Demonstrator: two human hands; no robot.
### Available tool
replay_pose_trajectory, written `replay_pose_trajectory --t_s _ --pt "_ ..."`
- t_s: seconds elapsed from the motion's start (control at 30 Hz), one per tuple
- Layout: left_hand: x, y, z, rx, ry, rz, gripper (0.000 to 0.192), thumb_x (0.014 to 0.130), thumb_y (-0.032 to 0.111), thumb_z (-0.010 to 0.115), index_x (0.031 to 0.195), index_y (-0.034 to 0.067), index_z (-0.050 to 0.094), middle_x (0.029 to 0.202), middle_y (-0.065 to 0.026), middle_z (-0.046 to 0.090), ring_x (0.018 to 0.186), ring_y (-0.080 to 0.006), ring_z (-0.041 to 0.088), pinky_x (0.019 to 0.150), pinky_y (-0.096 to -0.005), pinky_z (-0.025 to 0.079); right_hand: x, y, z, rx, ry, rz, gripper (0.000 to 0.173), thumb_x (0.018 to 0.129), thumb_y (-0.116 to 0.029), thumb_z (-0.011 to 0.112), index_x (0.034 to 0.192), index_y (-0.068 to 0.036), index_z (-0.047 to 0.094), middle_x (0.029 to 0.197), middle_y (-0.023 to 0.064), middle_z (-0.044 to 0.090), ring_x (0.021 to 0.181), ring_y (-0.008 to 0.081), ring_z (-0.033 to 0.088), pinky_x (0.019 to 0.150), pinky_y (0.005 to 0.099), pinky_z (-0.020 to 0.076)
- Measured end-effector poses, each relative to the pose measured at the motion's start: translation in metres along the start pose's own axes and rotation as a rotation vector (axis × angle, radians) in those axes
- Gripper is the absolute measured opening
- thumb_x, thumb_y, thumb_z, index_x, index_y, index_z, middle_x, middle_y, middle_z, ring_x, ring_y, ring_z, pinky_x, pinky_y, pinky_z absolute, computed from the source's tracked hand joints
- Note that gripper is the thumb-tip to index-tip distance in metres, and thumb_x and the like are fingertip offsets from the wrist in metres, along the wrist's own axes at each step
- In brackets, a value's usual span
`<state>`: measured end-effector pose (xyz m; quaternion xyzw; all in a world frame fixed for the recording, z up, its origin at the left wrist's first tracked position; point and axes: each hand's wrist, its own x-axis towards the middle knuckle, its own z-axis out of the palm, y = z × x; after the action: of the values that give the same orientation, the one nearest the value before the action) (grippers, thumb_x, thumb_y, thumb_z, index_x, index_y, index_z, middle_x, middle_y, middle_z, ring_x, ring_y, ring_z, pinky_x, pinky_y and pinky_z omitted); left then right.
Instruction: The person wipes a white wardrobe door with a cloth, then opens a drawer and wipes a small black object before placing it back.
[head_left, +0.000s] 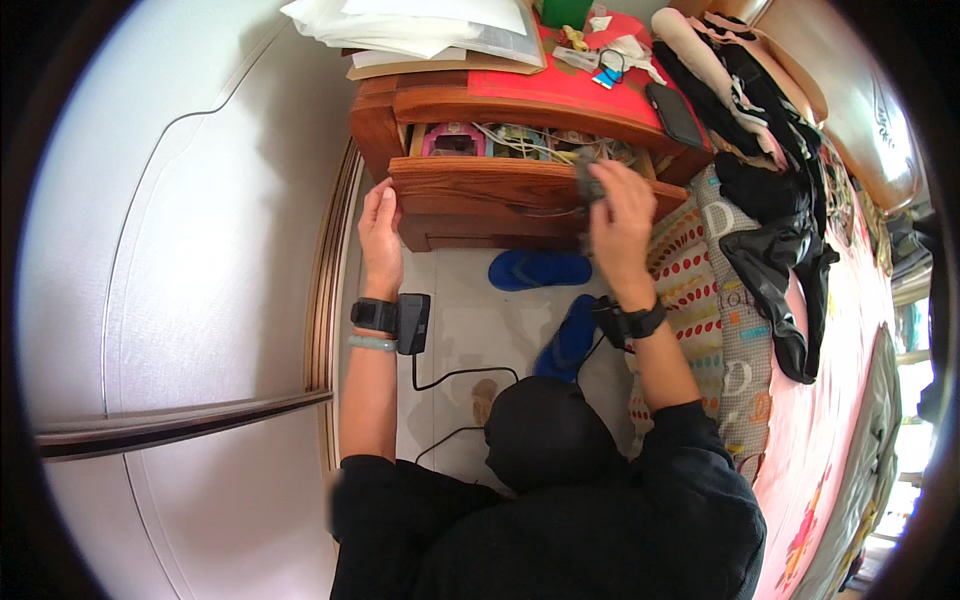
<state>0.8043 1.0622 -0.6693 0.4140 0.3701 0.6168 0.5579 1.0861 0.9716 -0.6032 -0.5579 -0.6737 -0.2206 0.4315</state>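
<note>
A wooden drawer (480, 182) stands partly pulled out of a reddish-brown wooden cabinet (373, 120). Its inside shows a pink item (455, 139), pale cables and small packets. At the left end of the drawer front, my left hand (381, 236) touches the edge, fingers fairly straight, with nothing seen in it. My right hand (625, 217) is over the right part of the drawer front, its fingers curled at a blurred dark grey object (589, 178). What that object is cannot be told. Part of the drawer's dark handle (536, 212) shows to the left of this hand.
Papers (420, 30) and a black phone-like item (673, 114) lie on the cabinet top. Blue flip-flops (540, 270) are on the tiled floor below. A bed with a pink sheet (799, 450) and dark clothes (780, 262) stands at right, a white panelled door (202, 262) at left.
</note>
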Motion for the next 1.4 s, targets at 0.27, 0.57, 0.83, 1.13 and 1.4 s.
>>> replay_pose_trajectory --t_s 0.27,0.57,0.83,1.13,1.4 --pt "-0.008 0.025 0.021 0.137 0.008 0.069 0.04 0.102 0.038 0.049 0.117 0.002 0.056 0.107 -0.0012 0.058 0.099 -0.009 0.051 0.09 -0.0253 0.04 -0.012 0.021 -0.023 -0.154 0.102 0.208 0.043 0.076 0.011 0.052 0.116 -0.003 0.061 0.122 0.014 0.058 0.118 0.0345 0.05 0.102 0.0441 0.0379" --pt "-0.007 0.02 0.033 0.214 0.185 0.12 0.04 0.098 0.043 0.052 0.092 0.003 0.053 0.086 -0.002 0.052 0.081 -0.0109 0.047 0.077 -0.0269 0.041 -0.016 0.023 -0.043 -0.124 0.084 0.195 0.04 0.072 0.01 0.053 0.109 -0.002 0.062 0.113 0.0145 0.06 0.114 0.0349 0.051 0.101 0.0442 0.0379" --pt "-0.01 0.028 0.033 0.186 0.179 0.063 0.036 0.096 0.045 0.054 0.088 0.011 0.052 0.08 0.0039 0.049 0.071 -0.0047 0.042 0.061 -0.0229 0.033 -0.031 0.033 -0.052 -0.022 0.145 0.416 0.043 0.079 0.012 0.05 0.119 -0.001 0.058 0.126 0.0149 0.054 0.121 0.0341 0.045 0.103 0.0422 0.037" --pt "-0.011 0.029 0.038 0.18 0.198 0.078 0.034 0.098 0.042 0.051 0.089 0.009 0.052 0.083 0.002 0.05 0.076 -0.0068 0.045 0.066 -0.0234 0.036 -0.026 0.037 -0.055 -0.054 0.135 0.349 0.043 0.074 0.015 0.05 0.113 -0.001 0.061 0.121 0.0122 0.058 0.122 0.0346 0.045 0.105 0.0443 0.0356" --pt "-0.016 0.031 0.024 0.244 0.201 0.009 0.033 0.097 0.041 0.05 0.092 0.009 0.051 0.088 0.0017 0.049 0.082 -0.0083 0.045 0.071 -0.0258 0.04 -0.036 0.027 -0.06 -0.093 0.185 0.275 0.041 0.074 0.015 0.05 0.107 -0.002 0.067 0.117 0.0111 0.063 0.116 0.0332 0.054 0.101 0.044 0.0407"
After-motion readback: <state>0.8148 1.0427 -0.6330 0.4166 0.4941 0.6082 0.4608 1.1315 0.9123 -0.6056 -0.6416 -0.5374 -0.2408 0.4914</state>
